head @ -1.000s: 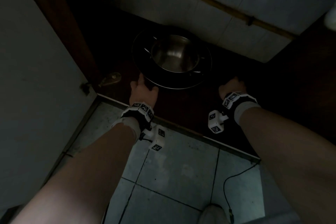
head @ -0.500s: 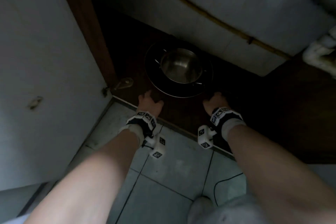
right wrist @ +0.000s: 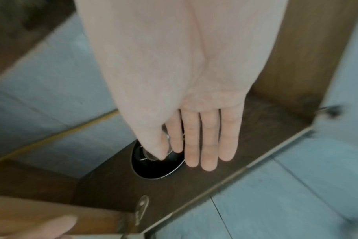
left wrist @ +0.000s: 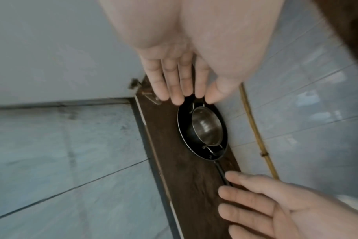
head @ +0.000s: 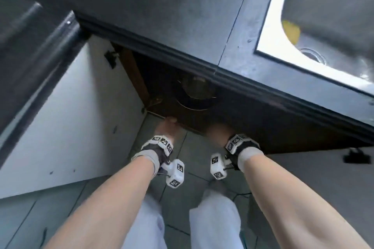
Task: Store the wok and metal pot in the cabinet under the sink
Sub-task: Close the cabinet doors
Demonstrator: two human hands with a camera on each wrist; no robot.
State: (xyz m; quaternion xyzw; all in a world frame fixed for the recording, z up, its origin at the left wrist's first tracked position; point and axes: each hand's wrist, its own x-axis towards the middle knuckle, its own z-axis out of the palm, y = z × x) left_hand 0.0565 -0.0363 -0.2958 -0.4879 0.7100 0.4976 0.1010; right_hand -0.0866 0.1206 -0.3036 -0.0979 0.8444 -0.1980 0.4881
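A black wok [head: 192, 104] sits on the dark wooden cabinet floor [left wrist: 186, 186] under the sink, and a shiny metal pot [head: 197, 87] stands inside it. In the left wrist view the pot [left wrist: 206, 127] rests in the wok [left wrist: 183, 129], whose long handle [left wrist: 222, 173] points toward my right hand [left wrist: 266, 210]. My left hand [head: 167, 127] and right hand [head: 216, 130] hover at the cabinet's front edge, fingers straight, holding nothing. In the right wrist view my thumb hides most of the pot, and the wok [right wrist: 157, 166] shows below my fingers [right wrist: 208, 145].
A white cabinet door [head: 81, 107] stands open on the left. The dark countertop [head: 162, 16] overhangs the opening, with the steel sink [head: 269, 26] and a yellow sponge [head: 291, 32] at upper right. A yellow pipe [left wrist: 253, 126] runs along the tiled back wall.
Both hands have drawn back from the wok to the cabinet's front edge. My head has risen, so the countertop and sink are now in view.
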